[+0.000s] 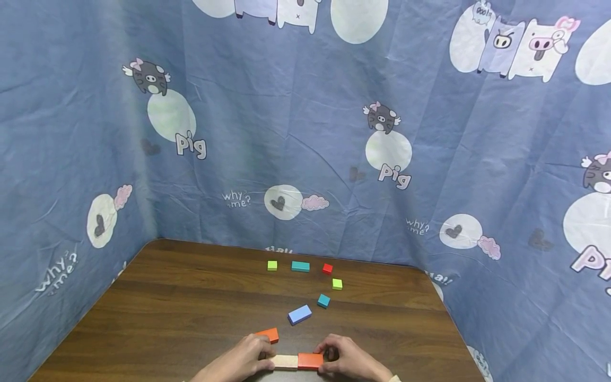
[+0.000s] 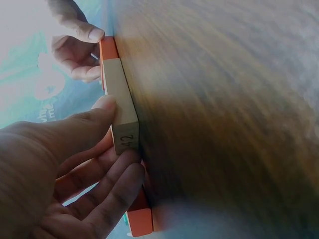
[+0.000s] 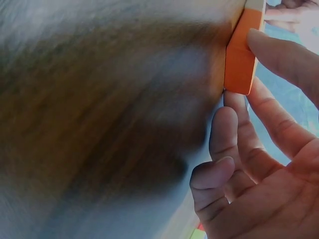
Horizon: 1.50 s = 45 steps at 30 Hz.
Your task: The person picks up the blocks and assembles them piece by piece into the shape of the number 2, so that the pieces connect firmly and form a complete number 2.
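Holding the bare-wood block (image 1: 285, 362) end to end with the red-orange block (image 1: 310, 362) on the counter (image 1: 191, 297); left hand (image 1: 247, 354) pinches the former, right hand (image 1: 350, 358) the latter. Judgement: squeeze gently, press evenly along one line, lest they skew.

A creased blue cloth (image 1: 296, 106) printed with cartoon pigs (image 1: 381, 119), pale ovals (image 1: 389, 151), pink clouds (image 1: 315, 202) and "why me?" lettering (image 1: 236, 199) hangs behind and beside the brown wood-grain table (image 1: 181, 297).
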{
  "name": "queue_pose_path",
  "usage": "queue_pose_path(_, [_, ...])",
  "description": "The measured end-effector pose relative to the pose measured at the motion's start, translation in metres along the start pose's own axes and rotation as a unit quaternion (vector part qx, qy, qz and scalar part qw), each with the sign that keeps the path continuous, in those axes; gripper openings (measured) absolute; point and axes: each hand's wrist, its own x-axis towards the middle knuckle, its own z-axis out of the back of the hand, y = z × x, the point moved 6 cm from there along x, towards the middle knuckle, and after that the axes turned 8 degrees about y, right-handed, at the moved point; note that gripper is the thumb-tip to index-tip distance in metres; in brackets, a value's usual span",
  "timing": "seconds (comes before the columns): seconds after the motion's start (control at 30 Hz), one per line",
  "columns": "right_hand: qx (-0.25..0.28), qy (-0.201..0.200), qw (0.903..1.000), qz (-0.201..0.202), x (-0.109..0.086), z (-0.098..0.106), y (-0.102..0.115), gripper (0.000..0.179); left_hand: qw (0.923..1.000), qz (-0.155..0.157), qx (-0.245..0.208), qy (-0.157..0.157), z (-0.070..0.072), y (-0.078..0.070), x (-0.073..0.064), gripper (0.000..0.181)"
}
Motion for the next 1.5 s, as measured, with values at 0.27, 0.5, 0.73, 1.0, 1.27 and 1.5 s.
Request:
queue_pose_path(0.27, [0.011, 0.006, 0.9999, 0.001, 0.000, -0.002, -0.001, 0.027, 1.0000, -0.001, -0.001, 0.003, -0.001, -0.001, 0.000, 0.014])
queue_pose_path(0.5, [-0.006, 0.008, 0.9999, -0.013, 0.004, 0.001, 0.003, 0.030, 0.9999, -0.007, -0.008, -0.001, 0.000, 0.000, 0.000, 0.014])
queue_pose_path(0.73, [-0.051, -0.002, 0.9987, 0.003, 0.011, 0.004, 0.014, 0.033, 0.9999, -0.013, 0.000, -0.010, 0.002, -0.003, -0.001, 0.013])
queue_pose_path(1.0, [-0.076, -0.017, 0.9970, 0.003, 0.017, 0.001, 0.034, 0.034, 0.9999, -0.013, -0.003, -0.006, 0.002, -0.004, -0.001, 0.014])
queue_pose_path(1.27, [-0.083, -0.011, 0.9964, -0.009, 0.027, -0.006, 0.041, 0.032, 0.9999, 0.003, -0.014, -0.001, 0.002, -0.002, -0.001, 0.015])
queue_pose_path(1.5, [-0.115, -0.003, 0.9932, 0.016, 0.030, -0.017, 0.041, 0.032, 0.9999, 0.008, -0.011, -0.003, 0.000, -0.001, -0.001, 0.014])
